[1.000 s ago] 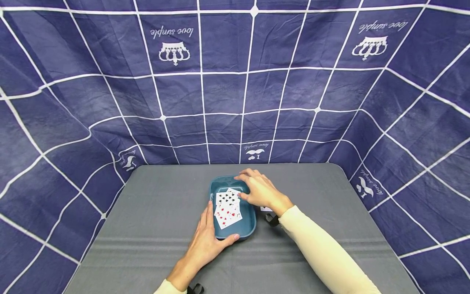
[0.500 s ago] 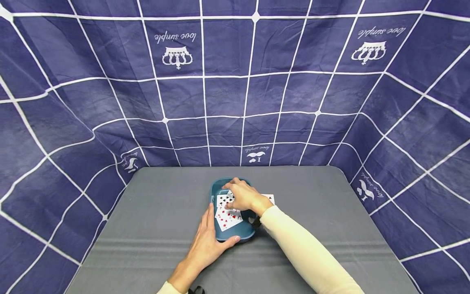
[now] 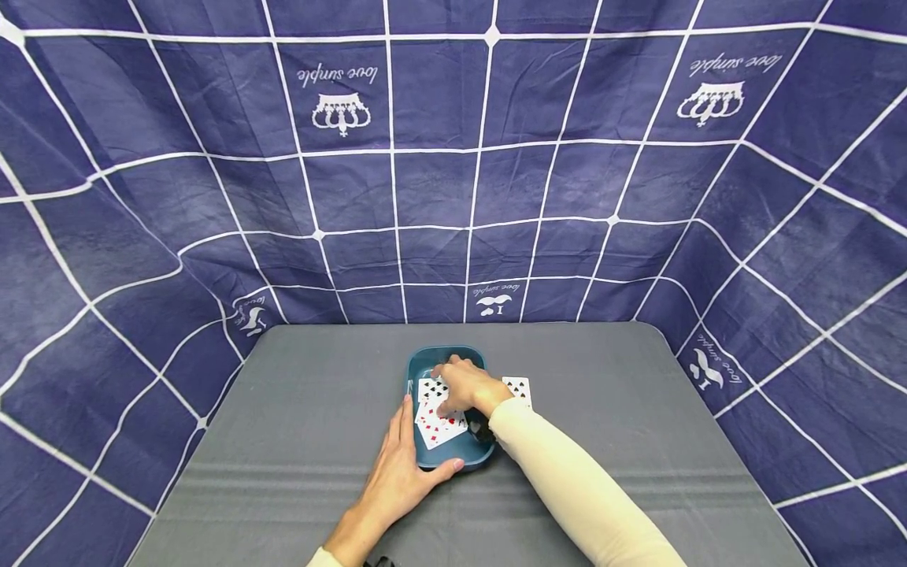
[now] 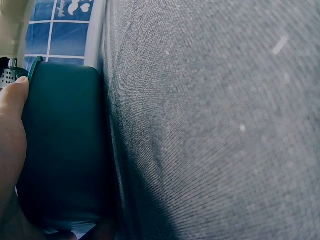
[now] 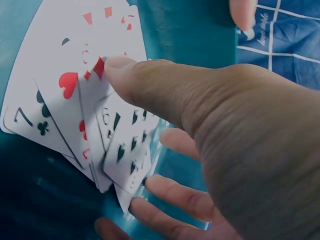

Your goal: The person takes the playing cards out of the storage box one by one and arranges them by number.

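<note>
A teal tray (image 3: 446,353) sits mid-table with a loose fan of face-up playing cards (image 3: 434,435) in it. My left hand (image 3: 393,476) rests against its near left corner, straight fingers along the left side and thumb at the near wall. In the left wrist view, the thumb lies beside the tray's outer wall (image 4: 65,130). Inside the tray, my right hand (image 3: 464,387) is spread over the cards. The right wrist view has the right thumb touching the top of the fanned cards (image 5: 30,100), among them a seven of clubs; the other fingertips lie near their far edge.
Right of the tray, a playing card of spades (image 3: 519,386) lies on the grey table (image 3: 602,409), partly behind the right forearm. A blue checked cloth (image 3: 439,181) hangs around the back and sides. A dark wrist strap (image 3: 480,429) shows under the right wrist.
My right hand has moved left and down from the tray's right rim onto the cards, uncovering the card on the table. The left hand has stayed at the tray's corner.
</note>
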`<state>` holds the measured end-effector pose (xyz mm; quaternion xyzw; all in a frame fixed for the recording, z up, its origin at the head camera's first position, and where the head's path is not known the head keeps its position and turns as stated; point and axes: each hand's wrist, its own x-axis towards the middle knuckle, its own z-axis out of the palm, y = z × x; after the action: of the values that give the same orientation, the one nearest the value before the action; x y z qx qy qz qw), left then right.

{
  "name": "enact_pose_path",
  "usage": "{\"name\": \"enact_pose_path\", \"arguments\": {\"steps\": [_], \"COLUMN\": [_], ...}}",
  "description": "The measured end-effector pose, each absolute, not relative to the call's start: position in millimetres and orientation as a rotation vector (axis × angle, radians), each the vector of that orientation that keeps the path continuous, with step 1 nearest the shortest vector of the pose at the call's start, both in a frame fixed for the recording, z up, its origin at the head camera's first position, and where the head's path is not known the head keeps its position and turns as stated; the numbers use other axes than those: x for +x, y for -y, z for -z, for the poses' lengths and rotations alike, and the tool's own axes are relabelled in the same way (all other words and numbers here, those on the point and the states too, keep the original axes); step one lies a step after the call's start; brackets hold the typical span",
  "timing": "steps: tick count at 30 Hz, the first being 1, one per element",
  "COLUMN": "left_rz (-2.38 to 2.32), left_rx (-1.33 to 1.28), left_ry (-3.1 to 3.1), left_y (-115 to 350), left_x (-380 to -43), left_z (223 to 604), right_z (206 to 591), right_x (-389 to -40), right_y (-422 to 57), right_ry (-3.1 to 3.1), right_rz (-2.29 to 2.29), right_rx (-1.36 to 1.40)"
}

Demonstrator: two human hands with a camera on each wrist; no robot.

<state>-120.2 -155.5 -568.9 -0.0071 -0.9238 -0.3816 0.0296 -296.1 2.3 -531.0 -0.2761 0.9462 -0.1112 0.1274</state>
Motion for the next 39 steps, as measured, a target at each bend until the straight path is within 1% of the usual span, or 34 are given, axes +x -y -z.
{"name": "enact_pose_path", "arguments": {"steps": [8, 12, 17, 24, 25, 31, 39], "left_rz": [1.167, 1.157, 1.136, 1.122, 1.122, 1.117, 1.109], "left_rx": [-0.035, -0.04, -0.039, -0.041, -0.039, -0.045, -0.046], "left_ry": [2.834, 2.832, 2.834, 2.844, 2.845, 2.844, 2.849], "left_y": [154.9, 155.2, 155.3, 154.2, 154.1, 153.6, 154.3], "left_x": [-121.6, -121.8, -122.2, -122.0, -121.8, -121.9, -122.5], "left_z": [570.0, 569.6, 569.7, 570.4, 570.5, 570.3, 571.4], "right_z": [552.6, 549.0, 532.4, 528.9, 523.0, 515.7, 512.1], "right_x": [-306.7, -306.1, -297.0, -291.3, -288.5, -282.5, -278.2], "right_y": [0.2, -0.2, -0.5, -6.7, -7.8, -14.2, -16.5], "right_ry": [-2.771, -2.779, -2.767, -2.772, -2.759, -2.743, -2.733], "right_rz": [0.299, 0.309, 0.338, 0.397, 0.42, 0.495, 0.47], "right_rx": [-0.793, -0.806, -0.829, -0.876, -0.872, -0.876, -0.878]}}
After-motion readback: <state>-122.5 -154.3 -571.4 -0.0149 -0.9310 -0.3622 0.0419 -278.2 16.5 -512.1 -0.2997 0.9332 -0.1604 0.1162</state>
